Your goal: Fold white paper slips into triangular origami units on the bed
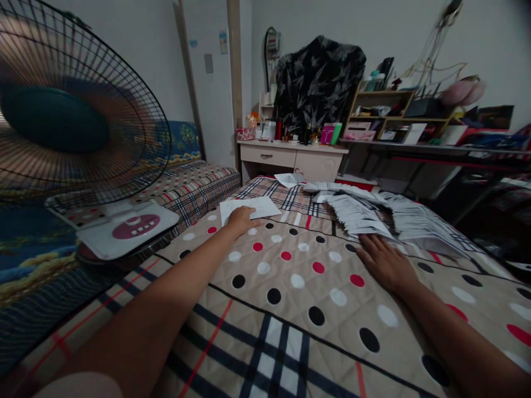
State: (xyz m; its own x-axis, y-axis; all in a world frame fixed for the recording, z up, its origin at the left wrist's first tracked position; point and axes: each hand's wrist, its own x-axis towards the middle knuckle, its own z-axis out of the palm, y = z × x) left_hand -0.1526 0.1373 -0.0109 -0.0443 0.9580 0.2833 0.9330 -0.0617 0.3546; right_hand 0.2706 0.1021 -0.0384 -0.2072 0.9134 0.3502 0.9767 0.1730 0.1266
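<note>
My left hand (pixel 241 221) reaches forward and grips the near edge of some flat white paper (pixel 265 206) lying on the bed. Its thumb rests on top, and the other fingers are partly hidden. My right hand (pixel 385 264) lies flat on the bed cover, palm down and fingers stretched out. Its fingertips touch the near end of a fanned row of white folded papers (pixel 357 214). A second fanned row of papers (pixel 425 218) spreads to the right of it. Farther back lies a separate white paper (pixel 289 179).
The bed's quilted cover (pixel 286 298) has dots and checks. A standing fan (pixel 128 224) is close on the left, in front of a blue patterned sofa (pixel 182 141). A white dresser (pixel 267 156) with bottles and a cluttered shelf desk (pixel 381 119) stand behind.
</note>
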